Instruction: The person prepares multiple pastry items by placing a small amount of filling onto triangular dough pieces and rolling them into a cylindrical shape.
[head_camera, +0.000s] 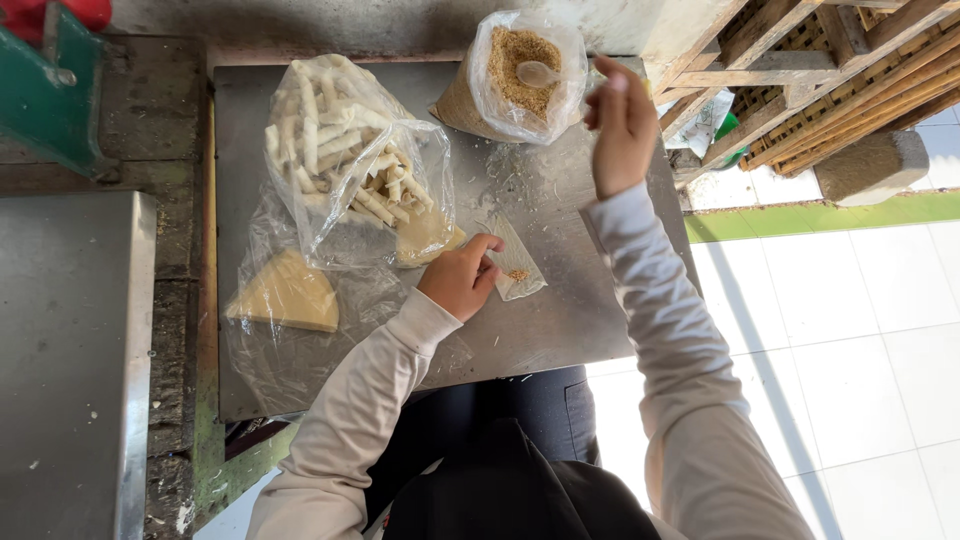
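Observation:
My left hand (462, 277) rests on the metal table (570, 320), its fingers pinching the edge of a thin pale triangular wrapper (520, 262). A small dab of brown crumbs (518, 274) lies on the wrapper. My right hand (621, 125) is raised at the far right of the table, beside an open plastic bag of brown crumbs (515, 85). Its fingertips close on the handle end of a white spoon (537, 72), whose bowl lies over the crumbs in the bag.
A clear bag of pale rolled sticks (340, 150) stands left of my left hand. A stack of yellowish triangular wrappers (285, 295) lies under plastic film. Wooden crates (820, 70) stand at the back right, a second metal surface (70, 350) at the left, white floor tiles (850, 350) at the right.

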